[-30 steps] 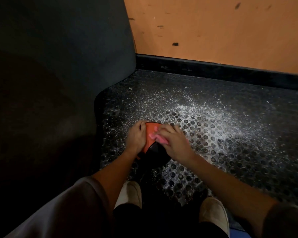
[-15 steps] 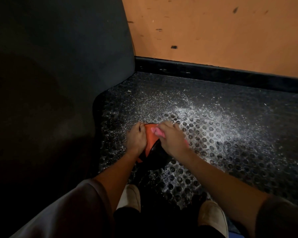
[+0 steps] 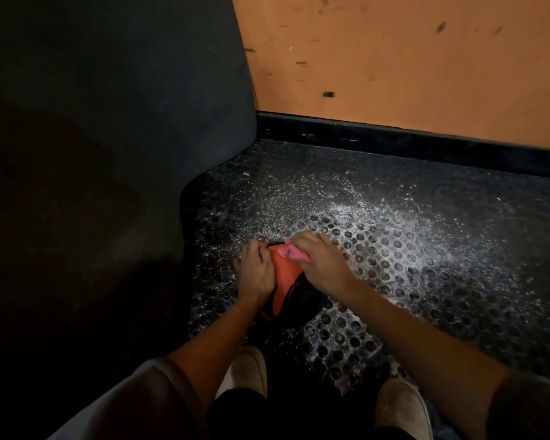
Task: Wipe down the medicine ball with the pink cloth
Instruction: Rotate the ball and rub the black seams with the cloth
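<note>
Dim corner, black studded rubber floor mat [image 3: 426, 265] under an orange wall [image 3: 394, 58].

Right hand [image 3: 323, 268]: grip is closed on the pink cloth [image 3: 294, 254]. Fingers are curled over it, bunching it against the far top of the medicine ball [image 3: 285, 274]. Only a small pink wad shows past the knuckles.

Left hand [image 3: 256, 274]: grip is closed on the ball's left side, fingers wrapped over the far-left edge and palm flat against it.

The ball sits on the mat between the 2 hands, just far of the feet. It has an orange panel on top and to the left, and a black section on the near right. Most of it is covered by the hands, so I can't tell its full outline.

White powder [image 3: 346, 211] is scattered on the mat, densest just far and right of the ball, thinning toward the wall.

Near edge: 2 light shoes, the left shoe [image 3: 248, 369] just near the ball and the right shoe [image 3: 400, 404] further right. Grey sleeves sit at both near corners, left sleeve [image 3: 134, 404] and right sleeve [image 3: 531, 404], with bare forearms running up to the hands.

A large dark padded shape [image 3: 108, 122] fills the left. Its rounded edge meets the mat left of the ball, not touching it.

A black baseboard [image 3: 394, 138] runs along the foot of the wall at the far side. The wall has a few dark scuffs.
</note>
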The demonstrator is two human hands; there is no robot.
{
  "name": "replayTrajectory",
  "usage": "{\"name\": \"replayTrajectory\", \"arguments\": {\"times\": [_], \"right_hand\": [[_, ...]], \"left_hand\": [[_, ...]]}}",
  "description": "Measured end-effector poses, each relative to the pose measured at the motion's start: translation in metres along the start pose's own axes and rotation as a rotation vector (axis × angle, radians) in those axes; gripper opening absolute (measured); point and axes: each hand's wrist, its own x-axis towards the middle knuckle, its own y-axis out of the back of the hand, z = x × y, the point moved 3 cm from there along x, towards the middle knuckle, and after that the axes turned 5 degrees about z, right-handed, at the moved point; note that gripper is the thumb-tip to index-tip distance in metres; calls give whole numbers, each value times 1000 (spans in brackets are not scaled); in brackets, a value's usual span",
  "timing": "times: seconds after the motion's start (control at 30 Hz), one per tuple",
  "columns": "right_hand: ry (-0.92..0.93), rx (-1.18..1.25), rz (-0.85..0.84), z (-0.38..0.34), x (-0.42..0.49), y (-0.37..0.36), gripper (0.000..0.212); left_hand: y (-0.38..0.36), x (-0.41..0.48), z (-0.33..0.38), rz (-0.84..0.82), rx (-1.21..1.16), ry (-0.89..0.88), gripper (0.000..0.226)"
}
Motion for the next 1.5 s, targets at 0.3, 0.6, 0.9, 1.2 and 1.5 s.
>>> {"name": "replayTrajectory", "arguments": {"times": [0.3,0.6,0.9,1.2,1.5], "right_hand": [[-43,18,27,11,-9,3,27],[-75,2,23,14,-13,4,20],[-58,190,37,12,-29,7,26],[-9,27,3,4,-19,8,42],[-127,82,45,6,-14,8,25]], "left_hand": [[-7,-17,8,-29,79,-270,48],[-11,-29,-4,-75,95,-352,43],[-7,-23,-8,-67,-28,-21,56],[-11,-24,-1,-110,7,-113,62],[-10,-19,-3,-160,-28,-131,51]]}}
